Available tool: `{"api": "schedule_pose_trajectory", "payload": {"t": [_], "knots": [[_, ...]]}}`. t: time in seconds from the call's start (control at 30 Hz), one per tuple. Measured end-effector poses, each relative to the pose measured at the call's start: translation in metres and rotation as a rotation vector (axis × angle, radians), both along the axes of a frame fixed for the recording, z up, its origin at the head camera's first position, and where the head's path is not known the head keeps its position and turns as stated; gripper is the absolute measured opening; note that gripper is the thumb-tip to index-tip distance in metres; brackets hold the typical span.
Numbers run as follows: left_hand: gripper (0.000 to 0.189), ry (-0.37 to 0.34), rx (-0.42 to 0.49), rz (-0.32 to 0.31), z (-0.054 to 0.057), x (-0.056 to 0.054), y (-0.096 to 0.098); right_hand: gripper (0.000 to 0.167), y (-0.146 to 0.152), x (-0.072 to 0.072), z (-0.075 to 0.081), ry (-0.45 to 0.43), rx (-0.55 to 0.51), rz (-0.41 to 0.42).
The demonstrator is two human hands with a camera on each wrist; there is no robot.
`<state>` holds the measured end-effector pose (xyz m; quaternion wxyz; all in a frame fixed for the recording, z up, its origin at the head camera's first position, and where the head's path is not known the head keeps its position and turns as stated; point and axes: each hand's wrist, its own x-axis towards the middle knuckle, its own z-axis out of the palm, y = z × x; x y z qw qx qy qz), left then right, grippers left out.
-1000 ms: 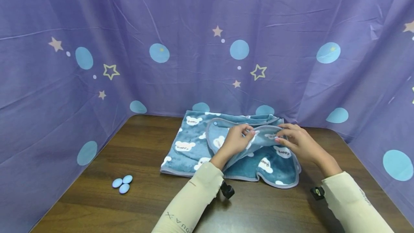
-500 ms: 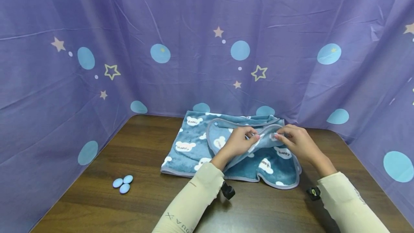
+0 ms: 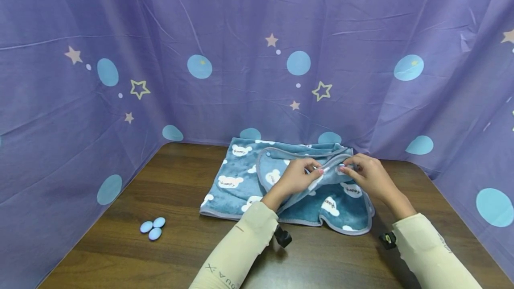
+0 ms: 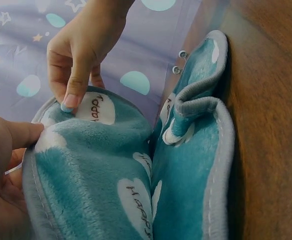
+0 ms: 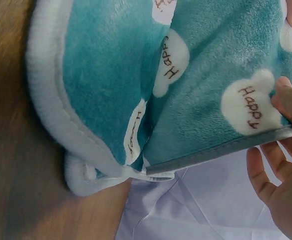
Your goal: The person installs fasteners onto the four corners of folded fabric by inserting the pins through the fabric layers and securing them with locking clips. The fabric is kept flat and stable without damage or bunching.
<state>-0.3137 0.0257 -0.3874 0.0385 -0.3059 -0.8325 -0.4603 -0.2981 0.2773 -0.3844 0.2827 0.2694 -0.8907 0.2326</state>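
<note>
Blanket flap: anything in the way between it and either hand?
Nothing visible blocks the left hand; it pinches the flap of the blanket directly. The right hand pinches it too, with a small light-blue piece at its thumb tip. Three light-blue discs lie clear, leftward on the table.

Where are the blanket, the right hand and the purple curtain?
Blanket [image 3: 301, 211], head view: near part, above its grey edging.
Right hand [image 3: 370, 175], head view: its back.
Purple curtain [image 3: 249, 79], head view: plain middle.
</note>
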Motion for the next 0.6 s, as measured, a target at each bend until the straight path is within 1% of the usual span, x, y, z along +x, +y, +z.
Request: {"api": "schedule_pose_trajectory", "payload": {"t": [0.13, 0.3, 0.47, 0.53, 0.6], "knots": [[0.021, -0.01, 0.002, 0.005, 0.0, 0.0, -0.001, 0.013, -0.001, -0.001, 0.001, 0.017, -0.02, 0.004], [0.021, -0.022, 0.011, 0.011, 0.0, 0.001, -0.001, 0.032, -0.002, -0.001, 0.001, 0.002, -0.046, 0.0], [0.021, -0.025, 0.012, 0.017, 0.0, 0.0, -0.001, 0.052, -0.004, -0.005, 0.001, -0.005, -0.045, 0.009], [0.02, -0.024, 0.022, 0.017, 0.0, -0.001, -0.001, 0.061, -0.004, -0.008, 0.001, 0.009, -0.034, 0.015], [0.019, -0.02, 0.03, 0.019, 0.0, -0.001, -0.001, 0.064, -0.004, -0.012, 0.002, 0.034, -0.022, 0.023]]}}
